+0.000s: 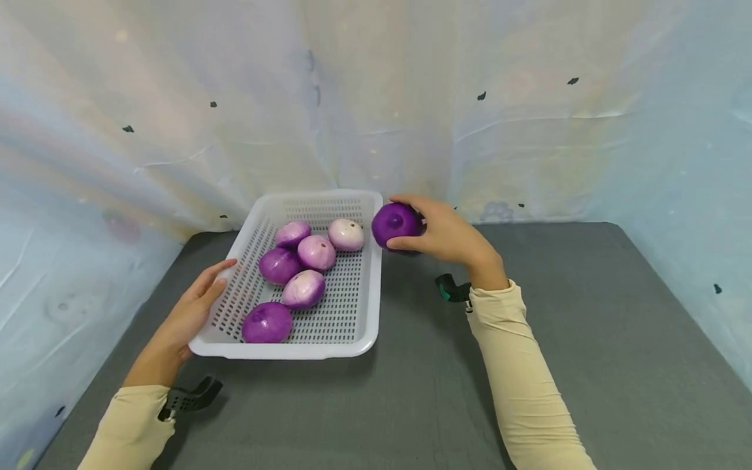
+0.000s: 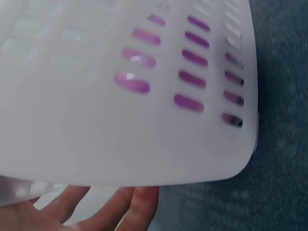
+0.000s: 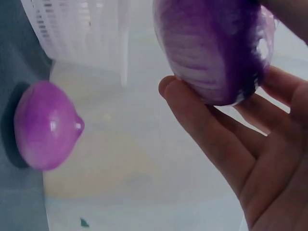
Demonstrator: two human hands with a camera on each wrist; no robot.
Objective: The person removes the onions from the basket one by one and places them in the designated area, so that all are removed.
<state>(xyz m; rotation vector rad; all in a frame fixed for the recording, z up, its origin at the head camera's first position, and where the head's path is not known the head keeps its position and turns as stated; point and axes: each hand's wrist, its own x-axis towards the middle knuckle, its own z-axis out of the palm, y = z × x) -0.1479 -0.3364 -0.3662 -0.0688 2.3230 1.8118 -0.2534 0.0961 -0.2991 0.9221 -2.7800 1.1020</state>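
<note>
A white plastic basket (image 1: 369,307) with slotted walls holds several purple onions (image 1: 280,266), some deep purple and some paler. My left hand (image 1: 187,314) grips the basket's left rim. In the left wrist view, fingers (image 2: 139,204) show at the rim, below the slotted wall. My right hand (image 1: 449,236) holds a deep purple onion (image 1: 395,225) between thumb and fingers, right beside the basket's right rim. The right wrist view shows this held onion (image 3: 211,53) from close by, above the fingers. A further onion (image 3: 45,126) rests on the table, apart from the right hand.
The table has a dark grey cover (image 1: 564,339). Behind it and at both sides hangs a pale patterned curtain (image 1: 399,98) with small dark marks. Each wrist carries a black camera mount (image 1: 194,395).
</note>
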